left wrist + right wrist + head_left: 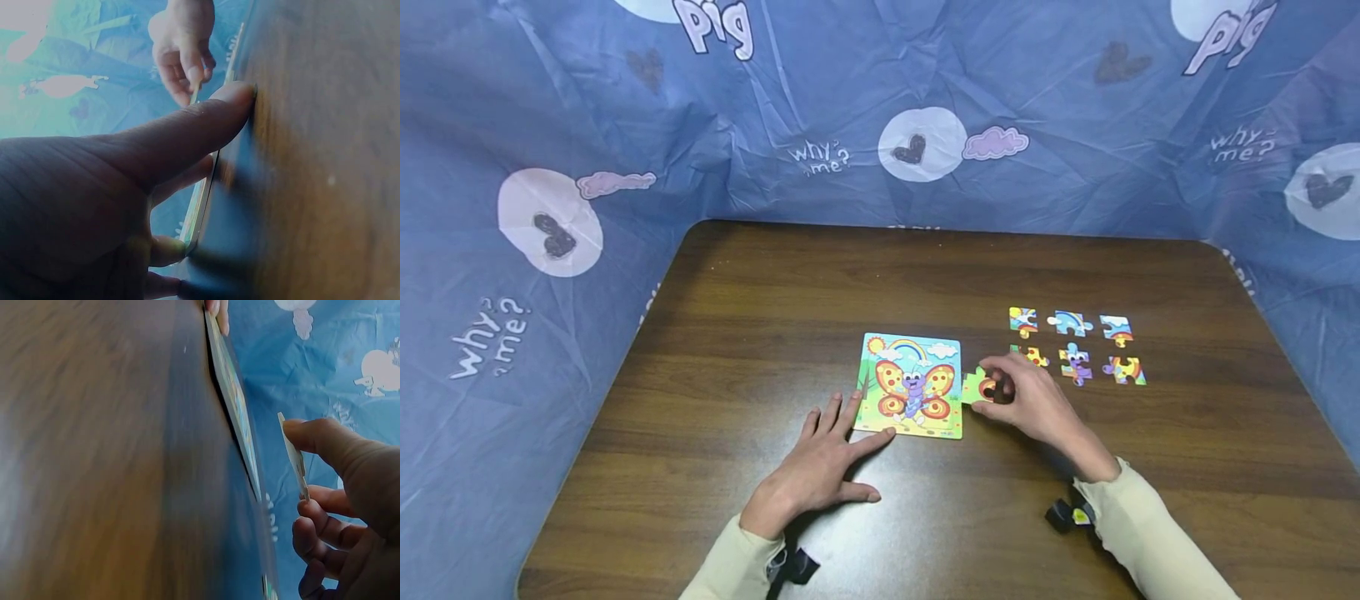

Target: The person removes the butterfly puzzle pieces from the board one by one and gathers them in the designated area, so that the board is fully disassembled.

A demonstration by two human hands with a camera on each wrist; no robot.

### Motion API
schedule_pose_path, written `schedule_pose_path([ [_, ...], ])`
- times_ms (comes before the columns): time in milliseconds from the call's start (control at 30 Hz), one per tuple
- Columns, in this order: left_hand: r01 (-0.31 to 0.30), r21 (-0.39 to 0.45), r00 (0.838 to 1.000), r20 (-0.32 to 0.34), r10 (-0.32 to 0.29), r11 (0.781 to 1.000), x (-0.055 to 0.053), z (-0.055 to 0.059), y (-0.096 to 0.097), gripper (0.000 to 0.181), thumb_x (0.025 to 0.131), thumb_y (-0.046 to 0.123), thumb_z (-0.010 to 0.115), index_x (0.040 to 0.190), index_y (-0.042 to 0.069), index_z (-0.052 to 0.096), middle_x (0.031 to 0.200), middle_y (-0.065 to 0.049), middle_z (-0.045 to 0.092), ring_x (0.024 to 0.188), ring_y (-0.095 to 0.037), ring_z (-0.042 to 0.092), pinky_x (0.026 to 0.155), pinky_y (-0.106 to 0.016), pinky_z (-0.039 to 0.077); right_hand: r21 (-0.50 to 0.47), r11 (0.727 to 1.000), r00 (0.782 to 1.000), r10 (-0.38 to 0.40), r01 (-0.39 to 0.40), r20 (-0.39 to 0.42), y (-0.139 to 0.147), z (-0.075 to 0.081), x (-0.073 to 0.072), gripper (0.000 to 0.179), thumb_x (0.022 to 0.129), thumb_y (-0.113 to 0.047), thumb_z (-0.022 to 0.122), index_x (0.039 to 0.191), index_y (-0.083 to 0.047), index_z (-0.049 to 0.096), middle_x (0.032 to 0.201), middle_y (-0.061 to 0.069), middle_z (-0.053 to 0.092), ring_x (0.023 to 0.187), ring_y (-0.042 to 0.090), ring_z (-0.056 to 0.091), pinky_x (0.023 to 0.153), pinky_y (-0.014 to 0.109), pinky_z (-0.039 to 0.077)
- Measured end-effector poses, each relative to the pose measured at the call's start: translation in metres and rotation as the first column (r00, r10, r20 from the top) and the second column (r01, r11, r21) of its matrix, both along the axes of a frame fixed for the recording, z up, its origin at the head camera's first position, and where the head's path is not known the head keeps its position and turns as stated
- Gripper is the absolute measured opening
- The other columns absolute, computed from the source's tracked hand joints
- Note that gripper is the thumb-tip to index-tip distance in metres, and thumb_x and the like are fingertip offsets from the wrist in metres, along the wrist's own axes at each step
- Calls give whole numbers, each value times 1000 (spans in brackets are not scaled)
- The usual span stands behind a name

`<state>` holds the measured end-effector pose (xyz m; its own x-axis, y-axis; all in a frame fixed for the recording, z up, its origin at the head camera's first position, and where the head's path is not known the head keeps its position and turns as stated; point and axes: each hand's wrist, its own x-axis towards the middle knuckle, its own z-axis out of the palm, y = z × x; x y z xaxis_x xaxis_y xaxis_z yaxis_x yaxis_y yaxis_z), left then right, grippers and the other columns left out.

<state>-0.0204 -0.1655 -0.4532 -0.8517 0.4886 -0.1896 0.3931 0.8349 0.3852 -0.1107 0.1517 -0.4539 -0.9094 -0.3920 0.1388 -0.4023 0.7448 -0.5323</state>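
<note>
A square butterfly puzzle board (912,421) lies flat on the table, showing a sun, a rainbow and a purple butterfly. My left hand (820,467) has its fingers spread, with fingertips at the board's left side and lower left corner. Thumb and fingers of my right hand (1030,398) pinch a green jigsaw piece (973,387) with a red and orange spot. That piece is just off the board's right edge; in the right wrist view, the jigsaw piece (294,456) is tilted and raised above the table.
Several loose jigsaw pieces (1070,323) lie in two rows on the right of the wooden table (760,317). One piece (1037,357) is partly covered by my right hand. A blue printed cloth (820,75) hangs behind and along the sides.
</note>
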Motion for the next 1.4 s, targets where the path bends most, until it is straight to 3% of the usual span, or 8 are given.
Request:
schedule_pose_path([
  [100,2,2,1000,0,-2,1000,0,0,0,76,81,54,76,148,31,49,167,-25,10,150,-56,17,115,-75,22,24,1000,1000,-3,3,-3,12,-2,2,56,72,-30,89,119,-7,68,83,1,60,80,19,59,74,41,52],
  [300,4,1,1000,4,-4,1000,0,1,1,76,81,54,75,149,31,48,168,-25,9,150,-56,16,115,-75,22,33,999,1000,7,-6,-25,33,-6,5,55,72,-30,90,116,-6,69,86,0,62,75,10,51,65,25,42],
  [500,6,1,1000,-1,-6,1000,0,1,0,76,81,54,75,149,31,49,168,-24,8,150,-56,16,115,-75,23,38,998,996,47,-44,-73,46,-9,6,51,69,-27,91,111,-7,71,84,-2,62,73,8,51,65,25,42],
  [700,12,-6,1000,-9,-12,1000,0,0,0,76,81,55,75,149,31,48,168,-25,9,150,-56,17,114,-74,24,70,996,997,57,-54,-47,54,-9,7,52,71,-29,90,113,-8,70,84,-4,63,74,6,52,71,28,47],
  [800,13,-6,1000,-12,-13,1000,0,0,0,77,81,55,75,149,31,48,168,-25,9,150,-56,17,114,-75,24,69,996,997,64,-62,-35,58,-8,8,51,72,-29,89,114,-8,70,86,-3,63,75,7,52,65,24,43],
  [1067,16,-5,1000,-19,-16,1000,0,-1,0,77,81,55,75,149,31,48,168,-25,9,150,-57,18,114,-75,24,61,995,994,89,-85,-67,69,-13,9,49,70,-27,90,110,-8,70,85,-3,63,74,4,51,64,21,43],
  [1400,11,-6,1000,-11,-11,1000,-1,-1,-1,77,81,55,75,149,31,48,168,-25,8,150,-56,17,114,-75,24,34,991,991,127,-126,-33,78,-17,9,49,70,-25,90,113,-10,70,88,-5,62,77,3,51,65,20,45],
])
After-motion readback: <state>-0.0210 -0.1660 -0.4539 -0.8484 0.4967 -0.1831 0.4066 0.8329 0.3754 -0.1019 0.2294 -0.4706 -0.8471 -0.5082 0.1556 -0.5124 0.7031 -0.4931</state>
